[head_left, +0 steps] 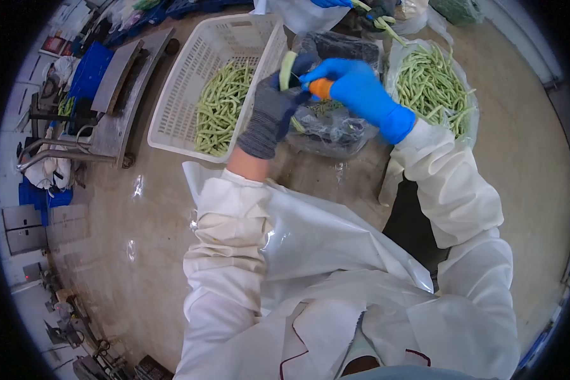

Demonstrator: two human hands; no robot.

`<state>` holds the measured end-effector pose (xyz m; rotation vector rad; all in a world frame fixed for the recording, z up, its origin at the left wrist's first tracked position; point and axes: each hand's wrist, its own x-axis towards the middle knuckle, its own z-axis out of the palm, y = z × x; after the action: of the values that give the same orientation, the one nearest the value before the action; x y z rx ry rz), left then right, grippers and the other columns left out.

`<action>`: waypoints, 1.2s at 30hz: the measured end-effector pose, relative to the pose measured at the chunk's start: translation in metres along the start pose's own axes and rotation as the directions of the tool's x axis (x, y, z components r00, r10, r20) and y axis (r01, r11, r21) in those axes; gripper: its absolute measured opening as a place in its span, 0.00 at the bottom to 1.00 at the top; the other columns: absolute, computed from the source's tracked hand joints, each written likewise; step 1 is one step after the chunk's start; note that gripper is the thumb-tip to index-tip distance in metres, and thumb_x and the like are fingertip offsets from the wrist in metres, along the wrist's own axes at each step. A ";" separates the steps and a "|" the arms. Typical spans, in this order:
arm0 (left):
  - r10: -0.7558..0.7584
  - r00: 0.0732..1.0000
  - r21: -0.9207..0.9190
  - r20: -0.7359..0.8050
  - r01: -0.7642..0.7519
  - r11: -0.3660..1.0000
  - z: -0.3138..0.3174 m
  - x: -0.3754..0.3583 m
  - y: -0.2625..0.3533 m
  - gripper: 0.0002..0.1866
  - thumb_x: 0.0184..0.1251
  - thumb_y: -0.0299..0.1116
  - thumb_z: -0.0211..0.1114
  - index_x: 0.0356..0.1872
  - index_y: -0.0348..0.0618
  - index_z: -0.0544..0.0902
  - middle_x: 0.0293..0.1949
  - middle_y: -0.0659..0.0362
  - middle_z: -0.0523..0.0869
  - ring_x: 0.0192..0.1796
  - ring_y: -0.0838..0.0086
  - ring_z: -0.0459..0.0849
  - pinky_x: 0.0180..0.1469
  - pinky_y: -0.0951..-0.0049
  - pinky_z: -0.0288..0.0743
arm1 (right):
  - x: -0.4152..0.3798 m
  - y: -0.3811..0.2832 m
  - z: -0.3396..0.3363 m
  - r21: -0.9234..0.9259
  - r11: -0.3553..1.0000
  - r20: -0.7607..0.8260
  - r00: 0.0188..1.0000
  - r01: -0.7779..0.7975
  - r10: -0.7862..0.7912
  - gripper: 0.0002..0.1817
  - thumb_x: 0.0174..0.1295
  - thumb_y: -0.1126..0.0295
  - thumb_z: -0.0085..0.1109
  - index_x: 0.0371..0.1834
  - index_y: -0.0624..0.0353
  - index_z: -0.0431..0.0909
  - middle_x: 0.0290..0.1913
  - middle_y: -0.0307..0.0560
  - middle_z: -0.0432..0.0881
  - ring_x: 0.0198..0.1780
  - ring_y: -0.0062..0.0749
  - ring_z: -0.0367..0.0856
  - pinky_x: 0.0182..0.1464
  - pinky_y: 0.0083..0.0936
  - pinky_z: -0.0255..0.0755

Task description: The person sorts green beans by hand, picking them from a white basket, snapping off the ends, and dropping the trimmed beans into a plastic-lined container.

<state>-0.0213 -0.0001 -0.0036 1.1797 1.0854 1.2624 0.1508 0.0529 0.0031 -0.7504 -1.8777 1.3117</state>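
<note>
My left hand, in a grey glove, is closed around a green bean whose pale end sticks up. My right hand, in a blue glove, grips an orange-handled tool close beside the bean; its blade cannot be made out. Beneath both hands lies a dark plastic bag with green scraps. Left of them stands a white crate partly filled with green beans. To the right, a clear bag is full of more beans.
A metal cart stands at the left with a blue bin near it. At the top, another person's blue-gloved hand shows beside a white apron. A dark green bag lies at the upper right.
</note>
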 end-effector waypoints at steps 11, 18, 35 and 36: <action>0.288 0.956 -0.652 -0.057 -0.254 0.715 -0.056 0.007 0.023 0.25 0.64 0.22 0.54 0.64 0.35 0.67 0.60 0.49 0.75 0.64 0.59 0.73 0.66 0.56 0.68 | 0.003 0.046 -0.025 -0.516 0.819 0.023 0.959 0.253 -0.281 0.16 0.54 0.72 0.58 0.48 0.56 0.83 0.41 0.50 0.85 0.40 0.38 0.82 0.47 0.28 0.74; 0.308 0.951 -0.591 -0.008 -0.253 0.766 -0.042 0.008 0.020 0.25 0.67 0.28 0.54 0.65 0.35 0.65 0.62 0.50 0.72 0.65 0.60 0.71 0.69 0.56 0.61 | -0.012 -0.017 0.015 -0.099 0.983 0.315 0.932 -0.157 0.181 0.14 0.62 0.69 0.54 0.48 0.58 0.82 0.35 0.43 0.84 0.38 0.22 0.79 0.46 0.23 0.72; -0.331 0.916 0.198 -0.226 0.376 0.905 -0.034 -0.008 0.032 0.30 0.63 0.60 0.58 0.28 0.36 0.85 0.18 0.57 0.81 0.17 0.76 0.77 0.17 0.79 0.68 | -0.026 -0.024 0.014 -0.201 0.930 0.344 0.911 0.308 -0.228 0.09 0.61 0.73 0.57 0.44 0.59 0.80 0.36 0.50 0.82 0.36 0.37 0.80 0.41 0.28 0.73; -0.323 0.928 0.230 -0.185 0.360 0.904 -0.031 -0.011 0.033 0.29 0.64 0.59 0.58 0.28 0.37 0.84 0.18 0.58 0.80 0.15 0.76 0.76 0.16 0.78 0.67 | -0.026 -0.023 0.014 -0.185 0.939 0.410 0.891 0.291 -0.195 0.09 0.61 0.72 0.56 0.44 0.58 0.80 0.37 0.52 0.82 0.37 0.40 0.81 0.42 0.30 0.74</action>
<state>-0.0554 -0.0108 0.0257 1.0397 1.5304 0.9585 0.1532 0.0176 0.0158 -0.3642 -2.3937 1.1390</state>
